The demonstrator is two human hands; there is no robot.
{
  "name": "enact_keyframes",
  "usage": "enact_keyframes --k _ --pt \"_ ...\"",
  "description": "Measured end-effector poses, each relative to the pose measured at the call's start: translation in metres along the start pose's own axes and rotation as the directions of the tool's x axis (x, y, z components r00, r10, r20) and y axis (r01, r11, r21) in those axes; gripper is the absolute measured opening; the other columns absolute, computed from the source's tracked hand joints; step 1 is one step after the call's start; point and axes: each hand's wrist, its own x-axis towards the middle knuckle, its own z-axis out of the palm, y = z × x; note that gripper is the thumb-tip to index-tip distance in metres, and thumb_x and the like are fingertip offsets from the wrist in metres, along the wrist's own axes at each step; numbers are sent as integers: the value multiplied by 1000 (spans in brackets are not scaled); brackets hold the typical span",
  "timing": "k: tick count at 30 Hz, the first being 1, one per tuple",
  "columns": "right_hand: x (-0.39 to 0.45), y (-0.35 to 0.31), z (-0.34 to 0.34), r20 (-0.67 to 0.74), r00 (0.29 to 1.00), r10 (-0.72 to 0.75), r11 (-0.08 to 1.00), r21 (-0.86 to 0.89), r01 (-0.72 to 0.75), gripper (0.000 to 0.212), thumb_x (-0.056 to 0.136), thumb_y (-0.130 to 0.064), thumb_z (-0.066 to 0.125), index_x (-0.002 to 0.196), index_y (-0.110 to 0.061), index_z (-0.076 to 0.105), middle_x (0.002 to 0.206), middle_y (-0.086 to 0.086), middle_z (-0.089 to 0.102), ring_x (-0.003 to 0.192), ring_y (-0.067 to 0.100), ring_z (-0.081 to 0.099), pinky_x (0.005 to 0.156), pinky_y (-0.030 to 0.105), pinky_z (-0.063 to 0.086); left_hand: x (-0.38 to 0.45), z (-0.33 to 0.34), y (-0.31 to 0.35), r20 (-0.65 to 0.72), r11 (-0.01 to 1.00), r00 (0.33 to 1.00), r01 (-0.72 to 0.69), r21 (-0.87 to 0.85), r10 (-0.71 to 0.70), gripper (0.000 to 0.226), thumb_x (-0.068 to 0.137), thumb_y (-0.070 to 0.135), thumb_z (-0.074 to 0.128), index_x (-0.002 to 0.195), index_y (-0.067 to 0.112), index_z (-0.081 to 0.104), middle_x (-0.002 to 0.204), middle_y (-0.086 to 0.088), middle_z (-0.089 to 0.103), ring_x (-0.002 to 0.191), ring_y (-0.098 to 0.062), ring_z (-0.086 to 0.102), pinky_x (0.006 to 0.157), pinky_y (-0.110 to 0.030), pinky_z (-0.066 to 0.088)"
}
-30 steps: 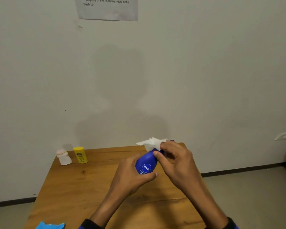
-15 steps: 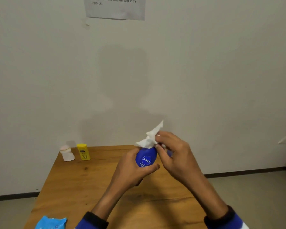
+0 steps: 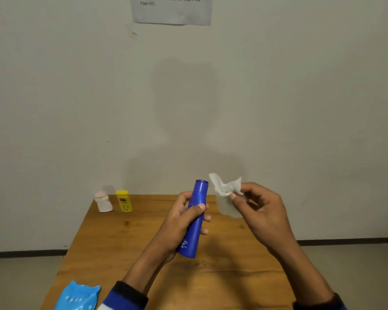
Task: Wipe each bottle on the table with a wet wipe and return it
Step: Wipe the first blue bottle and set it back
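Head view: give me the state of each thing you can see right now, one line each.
blue bottle: held above the table, left hand gripping it.
wet wipe: crumpled, pinched by right hand, off the bottle.
yellow bottle: upright at the table's far left.
white bottle: standing beside it.
blue wipes pack: lying at the near-left edge.

Wall notice (image 3: pixel 171 10) reads "in the trash".

Three bottles in all: one blue bottle (image 3: pixel 194 222) at frame centre, one yellow bottle (image 3: pixel 124 201) and one white bottle (image 3: pixel 103 202) at middle left. One wet wipe (image 3: pixel 225 186). One blue wipes pack (image 3: pixel 77 296), lower left. One desk (image 3: pixel 112 247). One paper sheet (image 3: pixel 171 10), top centre. Two hands.
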Motion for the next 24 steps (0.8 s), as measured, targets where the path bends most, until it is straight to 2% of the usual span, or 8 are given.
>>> enact_keyframes --k 3,6,8,10,12,16,22,24 --pt "3 -9 28 -1 994 -107 992 -70 106 15 87 -3 72 98 -12 76 101 -5 68 95 9 67 74 25 56 4 10 -2 28 977 998 52 -205 -47 39 85 33 62 117 12 70 108 -14 73 97 -26 72 76 -42 60" --pt "-14 -12 55 2 976 -220 960 -175 217 23 85 3 69 101 -11 76 105 -4 62 97 0 62 81 14 51 6 9 1 88 922 992 112 -370 -85 28 73 35 70 88 12 79 75 -9 71 67 -17 70 59 -31 58" --pt "-32 -8 63 53 965 -256 943 -205 262 24 84 2 69 101 -13 75 105 -5 61 96 -2 60 79 8 48 7 0 4 103 870 989 141 -473 -104 39 70 35 67 95 6 75 77 -11 68 66 -20 67 61 -31 59" --pt "-47 -6 62 143 961 -238 949 -178 262 21 84 -2 70 100 -15 74 105 -7 62 96 -1 61 77 10 50 8 -11 7 125 828 988 140 -543 -85 53 79 32 52 118 -1 68 106 -18 71 88 -27 71 79 -37 58" --pt "-46 -10 60 156 954 -256 943 -177 282 22 83 1 72 99 -14 74 105 -5 63 98 2 62 79 13 52 7 -17 12 161 837 984 155 -524 -81 58 82 33 45 124 -3 65 122 -22 69 107 -30 68 96 -40 52" --pt "-12 -26 52 -23 942 -334 900 -304 312 23 81 9 69 99 -5 75 106 5 65 98 14 63 87 19 51 -1 -6 9 223 890 971 179 -419 -90 34 82 31 54 84 9 80 77 -10 73 71 -19 71 67 -32 59" --pt "-15 -24 61 43 955 -292 884 -370 287 24 85 5 66 104 -5 75 106 6 65 97 20 62 84 30 53 -1 10 -1 -6 929 992 115 -350 -126 42 101 33 47 115 3 71 109 -22 73 98 -29 72 82 -39 60" --pt "-34 -18 67 101 949 -298 881 -353 314 25 81 6 68 101 -7 76 104 3 65 95 16 61 83 24 51 2 5 -1 -72 917 979 149 -370 -189 48 98 43 52 108 1 73 98 -21 74 87 -29 73 74 -38 61"
